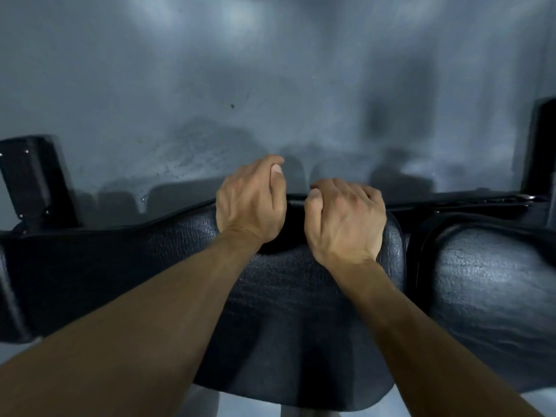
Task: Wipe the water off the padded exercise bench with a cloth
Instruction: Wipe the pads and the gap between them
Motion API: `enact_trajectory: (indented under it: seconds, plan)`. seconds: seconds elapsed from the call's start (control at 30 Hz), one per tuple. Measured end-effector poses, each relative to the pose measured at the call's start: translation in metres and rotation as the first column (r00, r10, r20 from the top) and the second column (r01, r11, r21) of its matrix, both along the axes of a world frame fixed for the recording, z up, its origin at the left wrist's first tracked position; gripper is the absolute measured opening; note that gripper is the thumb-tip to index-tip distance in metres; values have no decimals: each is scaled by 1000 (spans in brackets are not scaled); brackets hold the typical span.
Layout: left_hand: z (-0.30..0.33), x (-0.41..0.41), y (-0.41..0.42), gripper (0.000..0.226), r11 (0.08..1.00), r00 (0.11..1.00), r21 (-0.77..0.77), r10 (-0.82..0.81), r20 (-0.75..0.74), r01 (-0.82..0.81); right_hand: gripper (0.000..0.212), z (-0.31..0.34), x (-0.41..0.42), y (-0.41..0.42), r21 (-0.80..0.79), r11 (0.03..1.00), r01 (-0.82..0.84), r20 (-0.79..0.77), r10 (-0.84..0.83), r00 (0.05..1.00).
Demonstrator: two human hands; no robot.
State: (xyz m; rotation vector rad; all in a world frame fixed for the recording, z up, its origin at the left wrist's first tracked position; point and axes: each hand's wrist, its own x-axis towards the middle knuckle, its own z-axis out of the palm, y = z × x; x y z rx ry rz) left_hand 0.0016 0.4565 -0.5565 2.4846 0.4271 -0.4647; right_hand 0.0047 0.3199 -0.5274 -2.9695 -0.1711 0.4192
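The padded bench (294,296) fills the near half of the view, a broad cushion covered in black, leather-like vinyl with a fine wrinkled grain that catches a dull sheen. Its corners are rounded and its far edge rolls over softly. To the right, just beside it across a narrow gap, sits a second pad (487,296) of the same grained black covering, bulging and glossy. Both bare forearms reach from the near edge across the surface to its far rim. The left hand (251,203) has its fingers curled over the far edge, thumb tucked against the forefinger; the right hand (346,218) lies just beside it, knuckles up, fingers bent down over the same edge. Between and under the two hands is a dark, limp shape that may be a cloth (293,224), but it blends into the black padding, so I cannot tell whether either grip is grasping it or merely clenched over the rim. A black frame bar (481,203) runs along behind the pads, with a black upright post (36,182) at far left. Beyond lies a grey, mottled floor (270,85) with scuffed, streaky patches.
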Motion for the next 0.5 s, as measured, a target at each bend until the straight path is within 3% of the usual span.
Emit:
enact_trajectory:
  seconds: [0.1, 0.23, 0.3, 0.37, 0.43, 0.5]
  plan:
    - [2, 1, 1, 49, 1000, 1000, 14, -12, 9, 12, 39, 5, 14, 5, 25, 997, -66, -69, 68, 995]
    - [1, 3, 0, 56, 1000, 1000, 8, 3, 5, -3, 33, 15, 32, 3, 134, 940, -314, -240, 338, 910]
    - [2, 2, 0, 53, 1000, 1000, 1, -11, 12, 11, 52, 26, 34, -17, 217, 943, -253, -405, 323, 855]
    - [1, 2, 1, 51, 1000, 1000, -3, -12, 7, 12, 68, 41, 32, -47, 290, 950, -114, -451, 241, 859]
    - [-1, 2, 1, 51, 1000, 1000, 6, 0, 6, 0, 69, 53, 27, -66, 294, 955, -39, -442, 172, 881]
    - [-1, 2, 0, 50, 1000, 1000, 15, 16, 7, -16, 63, 53, 24, -66, 245, 962, -124, -420, 220, 881]
